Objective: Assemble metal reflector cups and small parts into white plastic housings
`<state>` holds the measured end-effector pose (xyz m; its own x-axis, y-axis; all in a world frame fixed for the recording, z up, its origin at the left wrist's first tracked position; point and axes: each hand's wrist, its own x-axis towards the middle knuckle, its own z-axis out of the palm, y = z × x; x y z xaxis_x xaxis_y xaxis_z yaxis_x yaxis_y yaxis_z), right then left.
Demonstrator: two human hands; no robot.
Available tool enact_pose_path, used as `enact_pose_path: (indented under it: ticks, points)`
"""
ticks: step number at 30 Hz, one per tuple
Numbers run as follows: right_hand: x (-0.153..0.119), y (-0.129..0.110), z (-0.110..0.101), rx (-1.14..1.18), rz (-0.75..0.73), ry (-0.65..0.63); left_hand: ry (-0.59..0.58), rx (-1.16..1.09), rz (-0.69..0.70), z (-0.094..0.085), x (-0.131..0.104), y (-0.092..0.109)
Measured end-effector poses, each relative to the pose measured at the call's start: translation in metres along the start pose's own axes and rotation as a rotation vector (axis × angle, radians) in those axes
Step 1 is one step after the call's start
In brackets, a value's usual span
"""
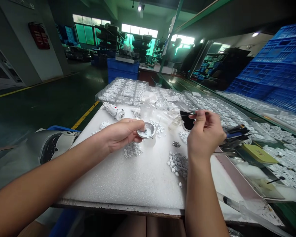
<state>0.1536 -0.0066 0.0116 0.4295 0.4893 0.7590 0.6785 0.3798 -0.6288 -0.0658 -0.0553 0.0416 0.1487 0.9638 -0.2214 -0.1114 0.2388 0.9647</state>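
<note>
My left hand (125,131) is closed on the edge of a round, shallow, light-grey disc part (148,131) with a raised centre, thumb on top. To the right, my right hand (206,131) is raised over the table, pinching a thin dark rod (186,115) that points left toward the disc. The rod's exact kind does not show. Below the disc lies a heap of small white pieces (133,150). A larger pile of white and grey pieces (179,164) sits by my right forearm, with a cluster of small dark metal parts (176,144) above it.
Trays of white parts (128,90) line the back of the white foam sheet (123,184). A white cylinder (113,111) lies at back left. Pliers-like tools (236,133) and a yellow box (259,153) are at right. Blue crates (273,65) stand stacked beyond.
</note>
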Motion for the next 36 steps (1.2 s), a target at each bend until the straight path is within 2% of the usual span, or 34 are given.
enact_pose_path:
  ticks: [3, 5, 9, 12, 14, 16, 17, 18, 19, 22, 24, 26, 30, 31, 33, 34, 36]
  points:
    - [0.002, 0.006, 0.004, -0.121, -0.019, -0.015, -0.079, -0.078, -0.032, 0.000, -0.001, 0.000]
    - [0.005, 0.008, 0.008, -0.169, -0.002, -0.042, -0.080, -0.094, -0.038, 0.000, -0.001, 0.000]
    - [0.011, 0.008, 0.013, -0.233, 0.096, -0.219, -0.055, -0.105, -0.044, 0.001, 0.001, 0.000]
    - [0.012, 0.006, 0.014, -0.154, 0.178, -0.302, -0.111, -0.094, -0.001, 0.001, 0.004, -0.001]
    - [0.009, 0.003, 0.011, -0.065, 0.188, -0.273, -0.127, -0.045, 0.053, 0.000, 0.006, -0.001]
    - [0.004, -0.003, 0.005, 0.046, 0.136, -0.208, -0.094, 0.041, 0.154, -0.002, 0.007, -0.001]
    - [0.000, -0.008, 0.001, 0.123, 0.100, -0.218, -0.064, 0.099, 0.220, -0.003, 0.007, -0.001]
    - [-0.004, -0.013, -0.003, 0.211, 0.064, -0.276, -0.034, 0.160, 0.294, -0.004, 0.007, -0.002]
    - [-0.008, -0.019, -0.006, 0.312, 0.036, -0.389, -0.001, 0.221, 0.372, -0.004, 0.006, -0.002]
    - [-0.020, -0.037, -0.014, 0.512, -0.014, -0.824, 0.086, 0.339, 0.609, -0.002, 0.002, -0.005]
    - [-0.025, -0.046, -0.016, 0.529, -0.029, -0.941, 0.126, 0.376, 0.765, 0.002, -0.002, -0.007]
    - [-0.028, -0.051, -0.017, 0.528, -0.003, -0.923, 0.133, 0.410, 0.875, 0.007, -0.004, -0.009]
    - [-0.026, -0.052, -0.017, 0.598, 0.173, -0.675, -0.020, 0.366, 0.906, 0.008, 0.002, -0.004]
    - [-0.024, -0.050, -0.017, 0.614, 0.225, -0.597, -0.028, 0.355, 0.885, 0.006, 0.007, -0.003]
    - [-0.020, -0.046, -0.016, 0.662, 0.323, -0.438, 0.033, 0.404, 0.806, -0.001, 0.021, 0.000]
    - [-0.018, -0.044, -0.016, 0.698, 0.372, -0.368, 0.063, 0.474, 0.742, -0.005, 0.029, 0.000]
    - [-0.014, -0.040, -0.014, 0.785, 0.481, -0.262, 0.018, 0.664, 0.555, -0.011, 0.044, -0.003]
